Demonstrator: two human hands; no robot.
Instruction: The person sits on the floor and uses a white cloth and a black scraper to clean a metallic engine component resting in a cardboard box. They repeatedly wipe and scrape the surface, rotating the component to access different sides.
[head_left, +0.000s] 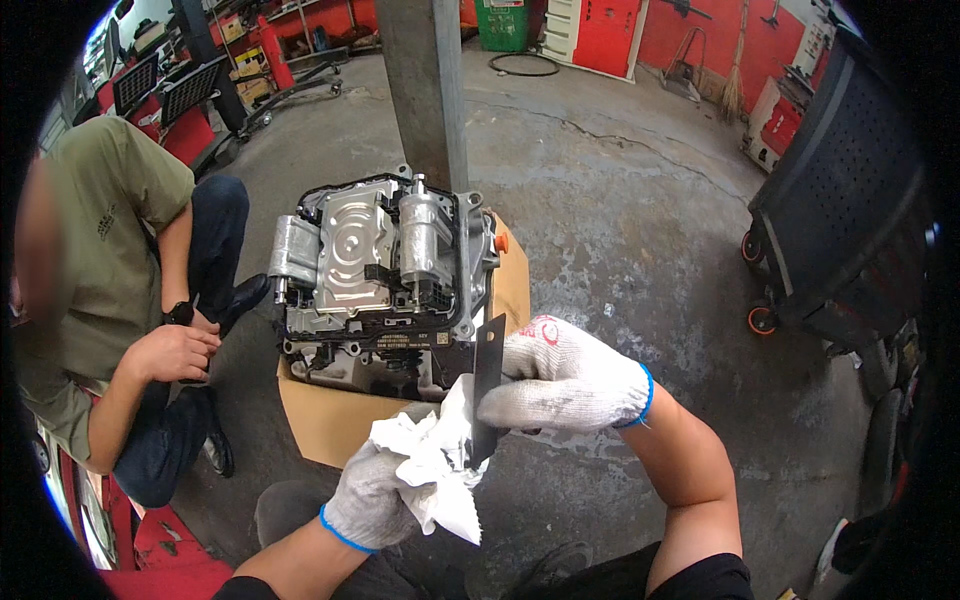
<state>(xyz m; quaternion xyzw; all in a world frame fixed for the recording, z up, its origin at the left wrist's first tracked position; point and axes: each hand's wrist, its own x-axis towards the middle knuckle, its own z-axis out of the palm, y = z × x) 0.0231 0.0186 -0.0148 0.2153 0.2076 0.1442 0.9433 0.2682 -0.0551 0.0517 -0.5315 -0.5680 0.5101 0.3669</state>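
Observation:
My left hand (368, 498) wears a white knit glove with a blue cuff and is closed round a crumpled white paper wipe (425, 445). The wipe lies against the lower part of a dark, flat metal strip (487, 375) with a small hole near its upper end. My gloved right hand (570, 380) pinches this strip from the right side, fingers partly hidden behind it. Just beyond both hands is a gearbox control unit (352, 250) with silver cylinders and a stamped metal cover. It rests in or on a cardboard box (335, 425); the contact is hidden.
A person in an olive shirt (105, 240) squats close on the left, hands together near the box. A grey steel post (425, 90) rises behind the unit. On the right is a dark wheeled cart (840, 190). A green bin (502, 25) and a broom (737, 75) are farther back.

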